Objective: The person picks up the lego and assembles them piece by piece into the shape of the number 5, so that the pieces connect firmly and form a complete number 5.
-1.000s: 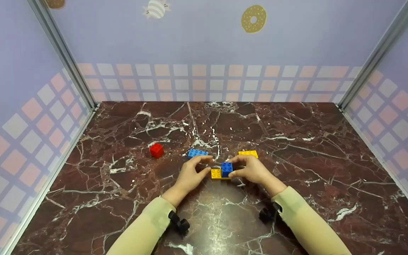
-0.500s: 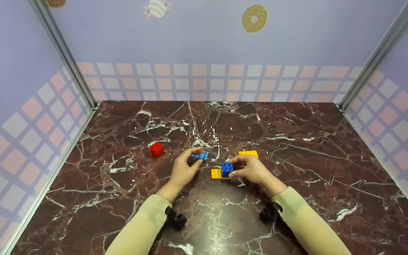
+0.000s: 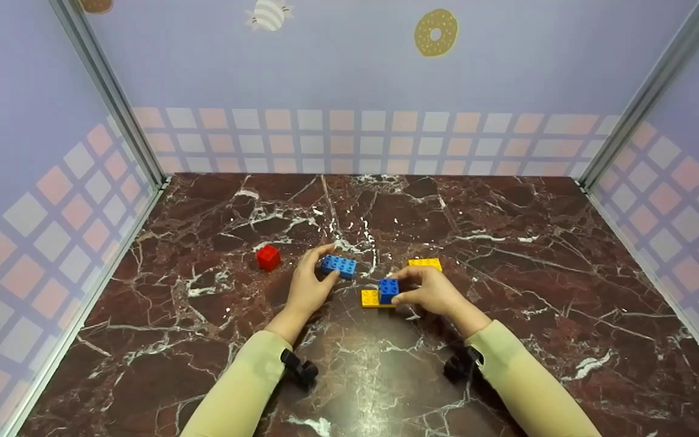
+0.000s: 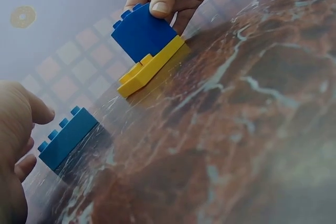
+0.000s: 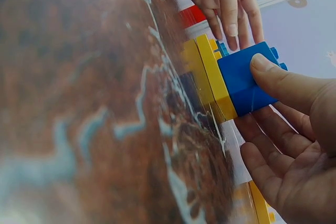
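My right hand (image 3: 433, 292) pinches a dark blue building brick (image 3: 389, 291) between thumb and fingers. The brick stands on the right half of a thin yellow building plate (image 3: 371, 298), whose left studs show bare; in the right wrist view the blue brick (image 5: 247, 80) sits flush on it. My left hand (image 3: 310, 282) is around the left end of a lighter blue long brick (image 3: 338, 266), thumb in front and fingers behind. In the left wrist view that brick (image 4: 68, 139) lies on the table, with a gap between it and the spread fingers.
A red brick (image 3: 269, 258) sits left of my left hand. Beyond my right hand lies another yellow brick (image 3: 425, 263), partly covered by the fingers. Patterned panels (image 3: 349, 73) enclose the marble-look table (image 3: 507, 230) at the back and sides.
My left hand has moved left and away from the yellow plate, over to the light blue brick, which stays about where it was. The right hand keeps its hold on the dark blue brick.
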Action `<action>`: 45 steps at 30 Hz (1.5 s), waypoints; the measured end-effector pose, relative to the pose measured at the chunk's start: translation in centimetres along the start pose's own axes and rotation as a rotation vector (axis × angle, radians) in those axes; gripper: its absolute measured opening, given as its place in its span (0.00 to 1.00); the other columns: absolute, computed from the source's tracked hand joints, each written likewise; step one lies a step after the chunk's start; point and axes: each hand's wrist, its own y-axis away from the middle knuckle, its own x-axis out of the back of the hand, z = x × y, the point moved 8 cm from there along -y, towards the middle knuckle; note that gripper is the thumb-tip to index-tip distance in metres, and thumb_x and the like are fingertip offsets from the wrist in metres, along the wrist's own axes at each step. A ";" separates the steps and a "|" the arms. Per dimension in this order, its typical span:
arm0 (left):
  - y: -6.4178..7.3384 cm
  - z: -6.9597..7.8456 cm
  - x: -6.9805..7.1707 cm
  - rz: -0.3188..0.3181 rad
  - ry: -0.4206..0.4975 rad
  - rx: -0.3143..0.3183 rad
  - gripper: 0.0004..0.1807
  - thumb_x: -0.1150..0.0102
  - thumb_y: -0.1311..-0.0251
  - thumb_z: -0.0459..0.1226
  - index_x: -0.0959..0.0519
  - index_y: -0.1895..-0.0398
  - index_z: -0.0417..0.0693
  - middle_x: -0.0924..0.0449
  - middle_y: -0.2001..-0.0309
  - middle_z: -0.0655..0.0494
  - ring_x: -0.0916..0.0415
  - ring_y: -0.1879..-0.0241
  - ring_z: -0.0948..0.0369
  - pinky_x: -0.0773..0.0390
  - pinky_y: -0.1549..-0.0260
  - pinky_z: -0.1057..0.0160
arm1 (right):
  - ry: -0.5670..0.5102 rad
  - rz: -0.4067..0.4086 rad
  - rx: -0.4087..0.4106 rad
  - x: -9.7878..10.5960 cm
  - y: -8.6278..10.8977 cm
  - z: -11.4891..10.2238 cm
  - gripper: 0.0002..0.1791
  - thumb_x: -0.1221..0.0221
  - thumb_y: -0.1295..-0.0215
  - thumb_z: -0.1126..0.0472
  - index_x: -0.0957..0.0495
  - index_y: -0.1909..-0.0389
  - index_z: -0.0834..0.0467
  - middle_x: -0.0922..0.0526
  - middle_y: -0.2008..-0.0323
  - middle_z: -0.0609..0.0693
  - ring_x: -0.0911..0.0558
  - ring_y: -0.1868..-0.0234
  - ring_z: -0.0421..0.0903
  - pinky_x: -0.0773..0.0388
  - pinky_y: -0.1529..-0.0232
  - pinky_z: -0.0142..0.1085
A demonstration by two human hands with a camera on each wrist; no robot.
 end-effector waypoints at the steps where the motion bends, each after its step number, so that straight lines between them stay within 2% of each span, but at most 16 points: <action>1: 0.0 -0.2 0.0 -0.004 -0.005 0.009 0.28 0.31 0.45 0.25 0.23 0.38 0.39 0.18 0.42 0.42 0.24 0.38 0.45 0.24 0.35 0.45 | 0.002 0.002 -0.002 0.0 0.0 0.0 0.22 0.25 0.45 0.67 0.16 0.49 0.66 0.13 0.49 0.64 0.13 0.49 0.56 0.16 0.50 0.34; 4: -0.1 -0.6 -0.1 -0.028 -0.033 0.047 0.31 0.30 0.45 0.26 0.24 0.36 0.39 0.20 0.40 0.40 0.26 0.36 0.44 0.27 0.32 0.44 | 0.003 0.006 -0.004 0.0 0.0 0.0 0.22 0.25 0.46 0.67 0.16 0.49 0.66 0.12 0.50 0.64 0.12 0.50 0.55 0.16 0.48 0.36; 11: 0.0 -1.4 -0.9 -0.138 -0.127 0.129 0.36 0.30 0.42 0.29 0.30 0.29 0.42 0.25 0.33 0.38 0.31 0.31 0.40 0.32 0.28 0.41 | -0.004 0.009 -0.001 0.0 0.0 0.0 0.22 0.25 0.46 0.67 0.16 0.49 0.66 0.12 0.50 0.64 0.12 0.50 0.55 0.14 0.47 0.38; 21: 0.0 -1.1 -1.2 -0.165 -0.156 0.089 0.35 0.29 0.44 0.27 0.28 0.31 0.38 0.20 0.43 0.39 0.27 0.37 0.41 0.31 0.30 0.41 | 0.008 0.010 -0.006 0.1 -0.1 0.3 0.22 0.25 0.46 0.66 0.16 0.49 0.65 0.12 0.50 0.63 0.12 0.51 0.55 0.17 0.52 0.31; 28: 0.2 -1.2 -1.4 -0.208 -0.210 0.136 0.30 0.29 0.42 0.31 0.24 0.35 0.40 0.19 0.40 0.41 0.29 0.38 0.44 0.29 0.32 0.43 | 0.008 0.011 -0.002 0.0 -0.2 0.4 0.22 0.25 0.45 0.66 0.16 0.49 0.66 0.13 0.48 0.64 0.12 0.50 0.55 0.17 0.52 0.31; 31: 0.2 -1.2 -1.4 -0.211 -0.215 0.150 0.28 0.29 0.41 0.31 0.23 0.36 0.40 0.19 0.38 0.41 0.29 0.37 0.44 0.29 0.31 0.45 | 0.003 0.011 -0.008 0.0 -0.2 0.4 0.21 0.25 0.45 0.67 0.16 0.49 0.65 0.13 0.48 0.63 0.13 0.48 0.55 0.17 0.52 0.31; 39: 0.2 -1.0 -1.2 -0.199 -0.196 0.132 0.27 0.28 0.42 0.32 0.21 0.38 0.43 0.19 0.39 0.43 0.26 0.36 0.45 0.29 0.30 0.45 | 0.010 0.010 0.004 0.0 -0.1 0.2 0.21 0.25 0.45 0.67 0.16 0.50 0.66 0.13 0.48 0.63 0.13 0.49 0.55 0.18 0.52 0.30; 45: 0.2 -0.6 -1.1 -0.170 -0.113 0.111 0.26 0.28 0.43 0.31 0.20 0.39 0.42 0.17 0.40 0.42 0.23 0.37 0.43 0.27 0.31 0.44 | 0.011 0.010 0.010 0.0 -0.2 0.2 0.21 0.25 0.45 0.67 0.16 0.50 0.66 0.12 0.49 0.63 0.13 0.50 0.55 0.18 0.53 0.28</action>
